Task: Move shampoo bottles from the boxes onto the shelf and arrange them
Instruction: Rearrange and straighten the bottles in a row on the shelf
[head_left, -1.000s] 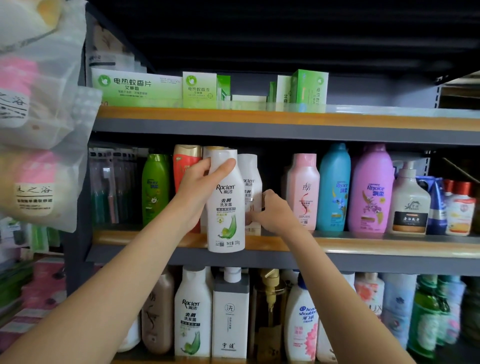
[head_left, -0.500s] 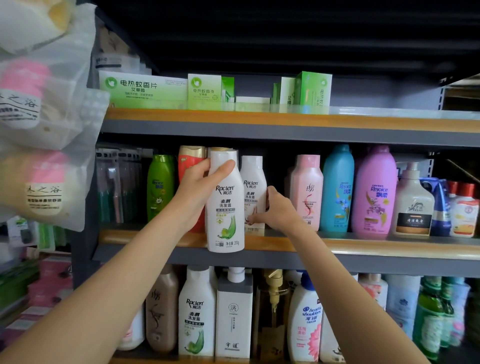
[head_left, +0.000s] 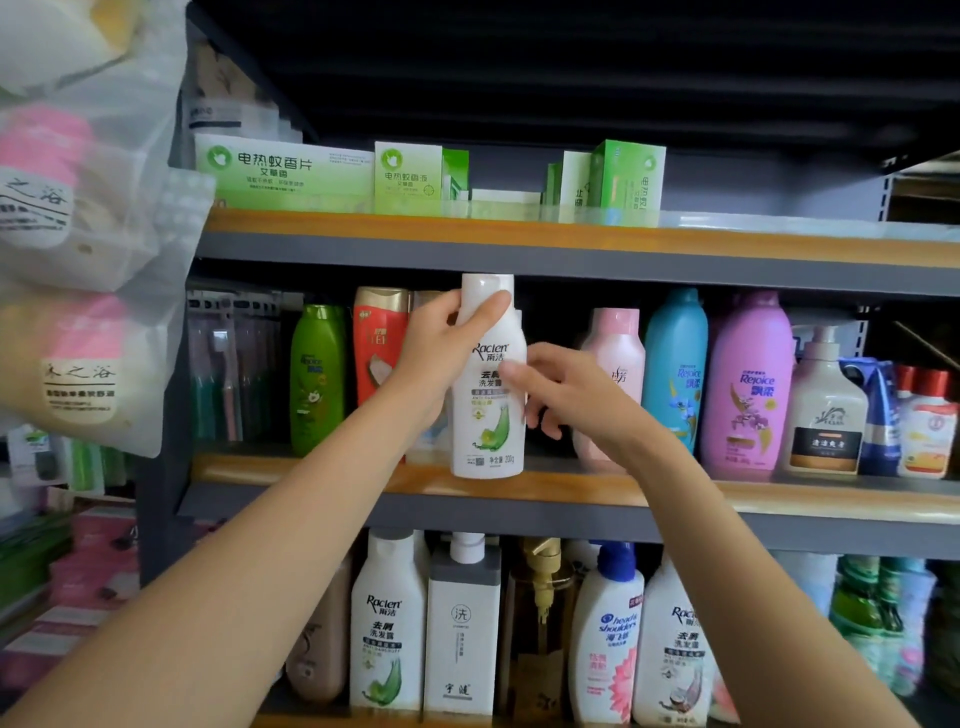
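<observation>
The left hand (head_left: 441, 353) grips the white bottle (head_left: 488, 384) high, upright at the shelf (head_left: 779, 499) edge, label outward. The right hand (head_left: 576, 400), fingers loose, touches its side, probably to square it up

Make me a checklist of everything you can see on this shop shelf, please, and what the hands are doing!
Surface: middle shelf, wooden edge, grey frame.
Job's things: white Raclen bottle upright at the shelf front; pink bottle, blue bottle, purple bottle stand to its right.
Clutter: green boxes on the top shelf; hanging plastic bags at left.
Hands: left hand grips the white bottle near its cap; right hand, fingers touching its label.
Cables: nothing seen.
Surroundings: more bottles on the lower shelf.
</observation>
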